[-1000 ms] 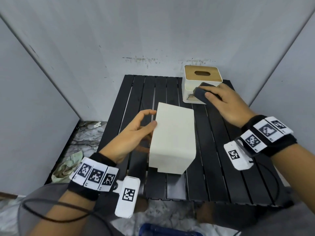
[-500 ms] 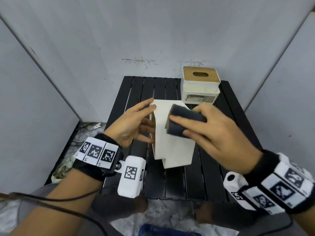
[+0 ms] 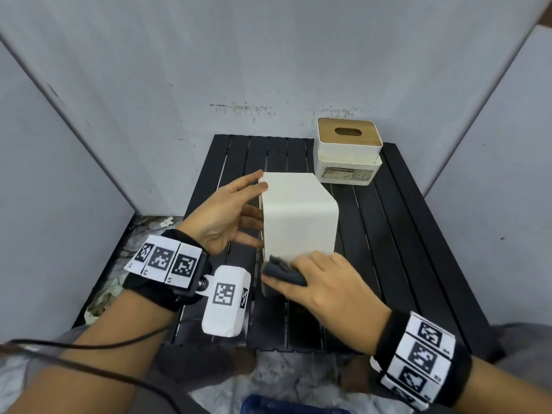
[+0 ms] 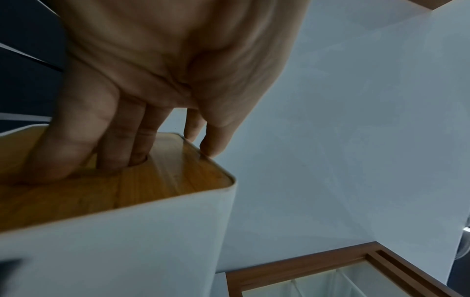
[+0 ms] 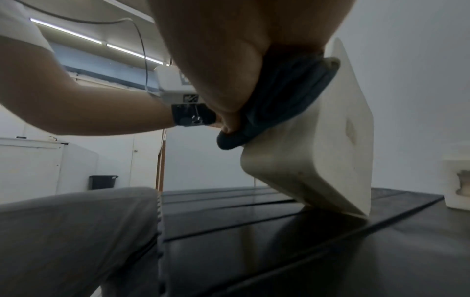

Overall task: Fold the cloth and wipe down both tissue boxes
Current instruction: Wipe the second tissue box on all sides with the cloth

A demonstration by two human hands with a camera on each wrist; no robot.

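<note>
At frame centre the white tissue box [image 3: 298, 216], rigid and seemingly light, stands tipped on one edge. The left hand [image 3: 222, 216] braces its wooden lid [image 4: 152, 180] with straight fingers; the right hand [image 3: 325, 291] clasps the soft folded cloth [image 3: 280, 271] against its lower face.

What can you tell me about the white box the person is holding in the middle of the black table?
The white box is a smooth, plastic-looking tissue box with rounded corners and a wooden lid, seen in the left wrist view. It is turned on its side and tipped up, with only one bottom edge resting on the black slatted table. The left hand steadies it, fingers pressed against the wooden lid. The right hand presses a folded dark cloth against its near end.
</note>
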